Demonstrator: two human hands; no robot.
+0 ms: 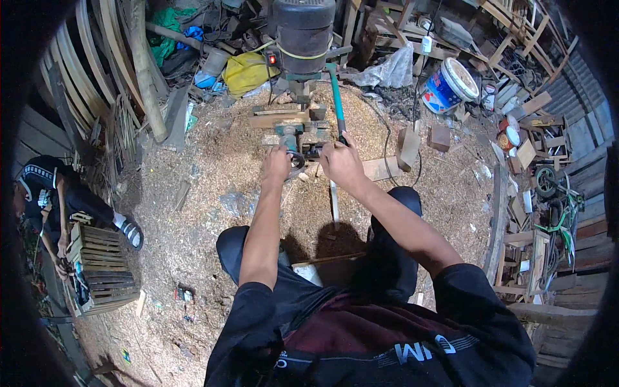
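In front of me stands a machine with a dark cylindrical motor [304, 29] on top, looking like a drill press or mortiser. A green lever [337, 97] slopes down from it toward me. My right hand [343, 162] is closed at the lever's dark lower end. My left hand [276, 164] is wrapped on the rim of a dark handwheel [296, 162] below the machine's greenish vise [290, 137]. Wooden pieces [278, 120] lie at the vise, under the motor. My fingers partly hide the wheel and the lever's end.
Wood shavings [193, 213] cover the floor. Wooden blocks [408, 148] and a dark cable [389, 142] lie to the right, with a white-and-blue bucket [445, 87] beyond. A yellow sack [246, 74] is behind left. Another person [71, 193] sits far left by a slatted crate [106, 267].
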